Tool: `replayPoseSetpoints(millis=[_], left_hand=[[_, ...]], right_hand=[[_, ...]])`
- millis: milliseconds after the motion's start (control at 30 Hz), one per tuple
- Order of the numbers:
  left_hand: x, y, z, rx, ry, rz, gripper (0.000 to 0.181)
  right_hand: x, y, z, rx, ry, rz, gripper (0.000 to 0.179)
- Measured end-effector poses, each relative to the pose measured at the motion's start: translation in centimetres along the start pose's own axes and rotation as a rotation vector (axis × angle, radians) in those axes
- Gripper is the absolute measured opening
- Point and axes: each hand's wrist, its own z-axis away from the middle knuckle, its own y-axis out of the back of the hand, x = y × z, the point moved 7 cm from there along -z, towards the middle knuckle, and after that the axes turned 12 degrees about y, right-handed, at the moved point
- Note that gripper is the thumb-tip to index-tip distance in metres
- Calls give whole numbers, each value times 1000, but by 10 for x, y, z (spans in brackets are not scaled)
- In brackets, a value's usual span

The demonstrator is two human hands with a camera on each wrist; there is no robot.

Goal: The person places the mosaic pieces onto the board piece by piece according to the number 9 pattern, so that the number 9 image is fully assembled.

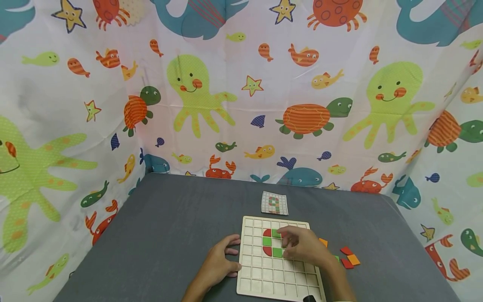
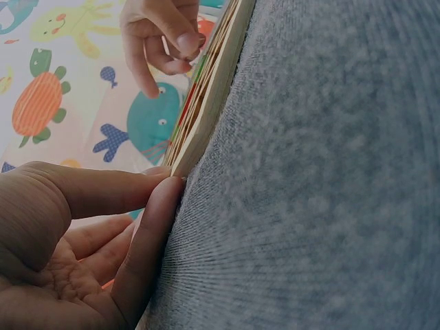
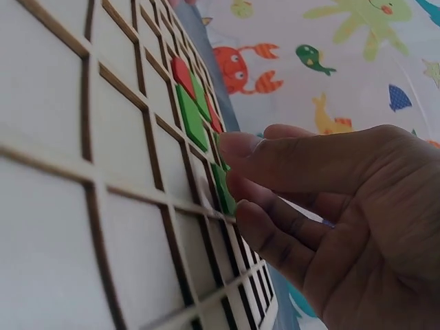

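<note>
A pale wooden grid board (image 1: 260,272) lies on the grey surface, with several red and green tiles in its cells. On its left edge, my left hand (image 1: 219,260) grips with thumb and a finger, whose tips meet at the rim in the left wrist view. My right hand (image 1: 303,245) is over the board, bent fingers beside a green tile (image 3: 223,192) and a gap between thumb and fingers. One fingertip reaches another green tile (image 1: 275,235). No tile shows between its fingers. A red quarter-round tile (image 1: 267,251) sits left of a green square (image 1: 277,253).
A small printed pattern card (image 1: 274,203) lies behind the board. Loose orange tiles (image 1: 353,259) and red tiles (image 1: 346,251) are right of the board, some partly behind the right arm. A curtain (image 1: 241,117) with sea animals surrounds the grey table surface (image 1: 170,226).
</note>
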Motion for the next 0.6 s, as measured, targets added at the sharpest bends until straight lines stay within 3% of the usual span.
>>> replayPoseSetpoints(millis=[600], left_hand=[[0, 0, 0, 3, 2, 0, 84]], right_hand=[[20, 42, 22, 139, -77, 10, 59]])
